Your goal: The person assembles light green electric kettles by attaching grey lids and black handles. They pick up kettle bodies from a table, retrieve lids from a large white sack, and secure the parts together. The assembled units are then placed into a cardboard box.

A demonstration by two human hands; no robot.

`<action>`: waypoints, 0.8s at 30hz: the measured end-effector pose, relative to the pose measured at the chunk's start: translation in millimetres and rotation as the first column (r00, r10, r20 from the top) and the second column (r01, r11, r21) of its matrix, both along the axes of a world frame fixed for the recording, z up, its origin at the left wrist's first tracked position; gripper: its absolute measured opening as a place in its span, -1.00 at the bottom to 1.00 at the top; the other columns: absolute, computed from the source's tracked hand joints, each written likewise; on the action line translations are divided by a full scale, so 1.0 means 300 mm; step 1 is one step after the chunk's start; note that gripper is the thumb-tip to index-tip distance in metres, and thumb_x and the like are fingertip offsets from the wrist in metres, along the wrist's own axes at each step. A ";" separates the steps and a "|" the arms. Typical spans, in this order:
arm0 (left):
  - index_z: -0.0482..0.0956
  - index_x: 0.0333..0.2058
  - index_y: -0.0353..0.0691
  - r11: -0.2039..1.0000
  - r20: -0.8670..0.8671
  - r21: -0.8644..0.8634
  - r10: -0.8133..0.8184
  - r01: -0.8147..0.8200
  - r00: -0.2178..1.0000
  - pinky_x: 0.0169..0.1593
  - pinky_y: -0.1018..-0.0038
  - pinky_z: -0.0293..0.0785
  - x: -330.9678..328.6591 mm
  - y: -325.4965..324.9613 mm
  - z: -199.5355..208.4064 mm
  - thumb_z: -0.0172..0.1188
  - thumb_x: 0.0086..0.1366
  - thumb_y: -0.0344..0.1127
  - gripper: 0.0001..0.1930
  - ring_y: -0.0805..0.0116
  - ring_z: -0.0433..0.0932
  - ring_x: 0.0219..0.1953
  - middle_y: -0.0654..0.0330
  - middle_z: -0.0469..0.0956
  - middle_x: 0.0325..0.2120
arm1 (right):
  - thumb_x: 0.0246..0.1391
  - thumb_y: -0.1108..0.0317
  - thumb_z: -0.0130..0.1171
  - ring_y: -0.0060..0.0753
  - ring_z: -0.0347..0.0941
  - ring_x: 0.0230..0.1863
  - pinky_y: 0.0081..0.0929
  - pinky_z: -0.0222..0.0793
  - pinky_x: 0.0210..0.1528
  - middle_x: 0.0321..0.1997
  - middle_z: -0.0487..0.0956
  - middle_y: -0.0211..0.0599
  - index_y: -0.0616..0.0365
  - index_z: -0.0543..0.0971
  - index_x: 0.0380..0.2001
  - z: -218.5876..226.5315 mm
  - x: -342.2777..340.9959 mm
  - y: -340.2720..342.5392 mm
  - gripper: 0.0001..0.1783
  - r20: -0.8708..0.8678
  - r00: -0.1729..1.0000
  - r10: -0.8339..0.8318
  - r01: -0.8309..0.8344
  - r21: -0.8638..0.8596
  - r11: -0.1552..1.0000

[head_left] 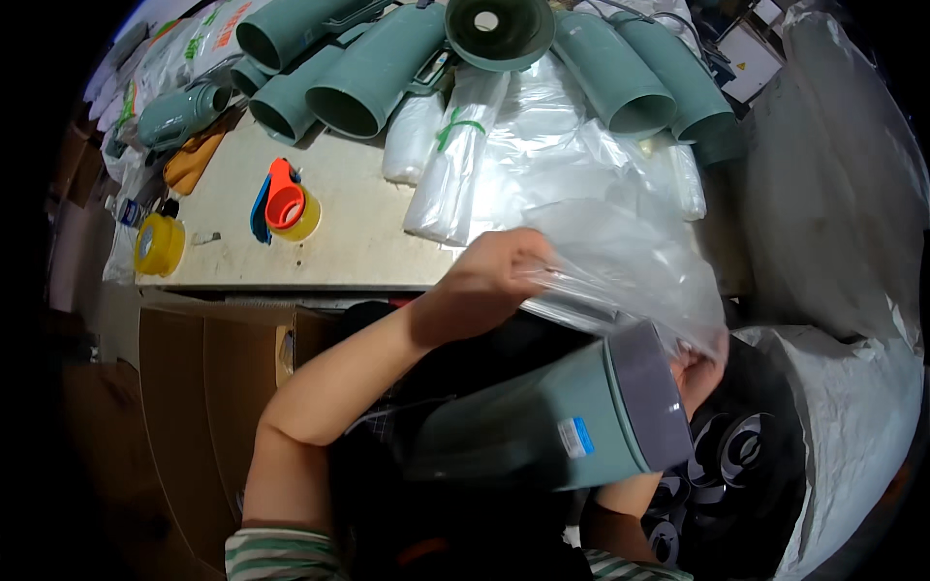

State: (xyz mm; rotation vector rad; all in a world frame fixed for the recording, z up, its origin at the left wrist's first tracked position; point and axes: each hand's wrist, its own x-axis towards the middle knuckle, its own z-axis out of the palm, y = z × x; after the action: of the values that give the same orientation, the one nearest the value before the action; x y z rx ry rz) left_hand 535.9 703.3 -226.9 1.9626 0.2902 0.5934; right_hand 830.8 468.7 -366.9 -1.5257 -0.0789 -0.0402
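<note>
A green cylindrical housing (513,416) with a grey end ring (651,392) lies tilted across my lap, a small white-and-blue label on its side. Above the grey end, a clear plastic bag (630,271) is stretched between my hands. My left hand (489,276) is closed, pinching the bag's near left edge. On the other side, my right hand (699,373) grips the bag's right edge, its fingers partly veiled by the film and hidden behind the grey ring. The right forearm passes beneath the housing.
Several green housings (363,77) lie along the table's (358,252) back, above stacked clear bags (542,126). Tape rolls (160,244) and a red tape cutter (284,198) sit at left. A cardboard box (213,387) stands lower left; a white sack (852,407) with grey rings is at right.
</note>
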 end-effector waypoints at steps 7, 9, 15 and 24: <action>0.54 -0.43 -0.06 0.850 0.018 0.516 -0.136 0.107 0.991 -0.43 0.36 0.47 -0.370 -0.227 0.040 0.28 0.08 -0.32 -0.91 0.29 0.56 -0.47 0.28 0.51 -0.48 | 0.11 0.51 0.15 -0.24 0.41 0.04 -0.33 0.28 0.16 -0.03 0.47 -0.19 0.32 0.39 0.07 0.019 -0.534 -0.232 -0.56 0.073 0.946 0.315 -0.315 -0.020 0.949; 0.60 -0.44 -0.11 0.915 -0.095 0.401 0.079 -0.035 0.992 -0.40 0.34 0.51 -0.595 -0.264 -0.084 0.28 -0.02 -0.39 -0.89 0.21 0.59 -0.47 0.26 0.56 -0.49 | 0.12 0.48 0.17 -0.21 0.42 0.10 -0.30 0.27 0.21 0.03 0.48 -0.16 0.33 0.38 0.15 0.004 -0.707 -0.259 -0.49 0.045 0.788 0.614 -0.609 -0.085 0.788; 0.52 -0.11 -0.12 0.909 -0.707 0.001 -0.294 0.418 0.643 -0.07 0.25 0.57 -0.976 -0.698 -0.293 0.09 0.40 -0.19 -0.81 0.09 0.61 -0.14 0.09 0.59 -0.22 | 0.30 0.30 0.13 -0.18 0.25 0.41 -0.26 0.20 0.41 0.40 0.33 -0.12 0.25 0.19 0.41 -0.043 -0.984 -0.076 -0.31 -0.140 -0.003 0.990 -0.987 -0.157 -0.025; 0.56 0.03 -0.22 0.711 -0.352 -0.365 0.493 -0.601 0.796 0.00 0.26 0.61 -1.054 -0.773 -0.021 0.13 0.44 -0.08 -0.63 0.24 0.66 -0.11 0.09 0.63 -0.06 | 0.16 0.30 0.34 -0.06 0.51 0.21 -0.28 0.40 0.23 0.19 0.55 0.07 0.17 0.08 0.45 0.414 -1.491 0.485 -0.09 -0.284 -0.460 0.841 -0.845 -0.152 -0.513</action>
State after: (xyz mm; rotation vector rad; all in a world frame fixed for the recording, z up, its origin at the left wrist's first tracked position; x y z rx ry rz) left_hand 219.6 471.3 -233.2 1.4536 1.1026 0.6004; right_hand 383.6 614.2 -242.6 -1.1601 -1.6442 1.6731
